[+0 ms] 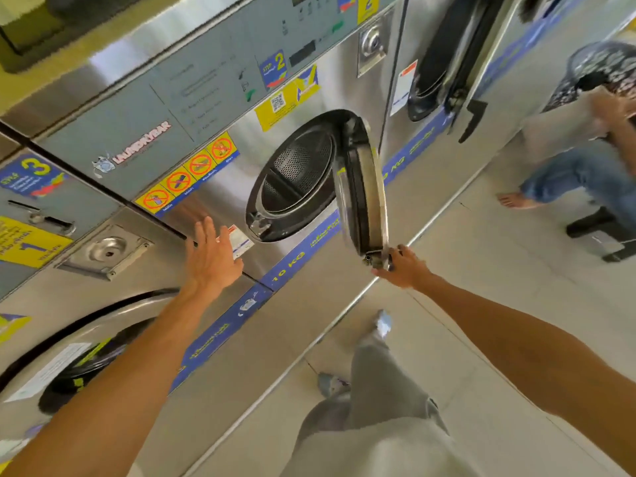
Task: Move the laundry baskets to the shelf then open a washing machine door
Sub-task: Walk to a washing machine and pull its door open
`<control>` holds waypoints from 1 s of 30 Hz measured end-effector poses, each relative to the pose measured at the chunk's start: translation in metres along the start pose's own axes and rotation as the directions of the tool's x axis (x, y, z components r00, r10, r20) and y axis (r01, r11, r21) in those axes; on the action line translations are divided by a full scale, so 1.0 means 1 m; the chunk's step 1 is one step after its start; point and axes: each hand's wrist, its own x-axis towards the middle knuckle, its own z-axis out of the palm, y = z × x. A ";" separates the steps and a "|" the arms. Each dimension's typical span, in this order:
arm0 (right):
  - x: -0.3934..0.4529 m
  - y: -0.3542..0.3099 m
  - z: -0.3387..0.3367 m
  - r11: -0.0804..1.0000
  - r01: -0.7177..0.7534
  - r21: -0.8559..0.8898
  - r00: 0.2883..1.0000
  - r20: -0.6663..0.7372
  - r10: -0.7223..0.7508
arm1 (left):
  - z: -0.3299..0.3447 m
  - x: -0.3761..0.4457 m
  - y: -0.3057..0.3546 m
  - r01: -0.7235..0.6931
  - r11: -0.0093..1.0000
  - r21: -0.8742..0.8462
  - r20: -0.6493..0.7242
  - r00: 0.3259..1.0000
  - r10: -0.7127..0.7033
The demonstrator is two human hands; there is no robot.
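Observation:
A steel front-loading washing machine [213, 208] fills the middle of the tilted view. Its round door [364, 197] stands swung out edge-on, showing the perforated drum [299, 173] behind it. My right hand [404, 266] grips the door's handle at its near edge. My left hand [211, 258] is open with fingers spread, flat against or just over the machine's front panel left of the opening. No laundry basket or shelf is in view.
A second machine [444, 63] to the right has its door open too. Another machine's closed door [79, 352] is at lower left. A person in jeans [578, 173] sits on a dark stool [599, 228] at right. My legs stand on the tiled floor [481, 339].

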 end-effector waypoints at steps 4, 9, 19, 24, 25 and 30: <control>-0.013 0.043 -0.022 0.998 -0.012 0.062 0.990 -0.139 0.021 | -0.002 0.002 0.008 0.033 0.999 -0.034 0.032 0.999 -0.032; 0.000 0.099 -0.040 0.996 -0.088 0.007 0.976 -0.201 0.088 | -0.017 0.009 0.012 0.053 0.999 0.001 0.045 0.998 -0.053; 0.019 0.133 -0.094 0.988 -0.101 0.120 0.963 -0.236 0.127 | -0.033 0.000 0.023 0.080 0.996 -0.046 0.049 0.996 -0.078; 0.034 0.151 -0.093 0.996 0.012 0.084 0.973 -0.229 0.007 | -0.031 -0.021 0.050 0.058 0.989 -0.137 -0.001 0.998 -0.058; 0.038 0.155 -0.092 0.996 0.038 0.081 0.974 -0.224 -0.019 | -0.029 -0.027 0.057 0.058 0.985 -0.165 0.001 0.998 -0.059; 0.030 0.161 -0.098 0.993 0.117 0.012 0.976 -0.185 -0.113 | -0.026 -0.061 0.095 0.088 0.958 -0.272 0.071 0.995 -0.071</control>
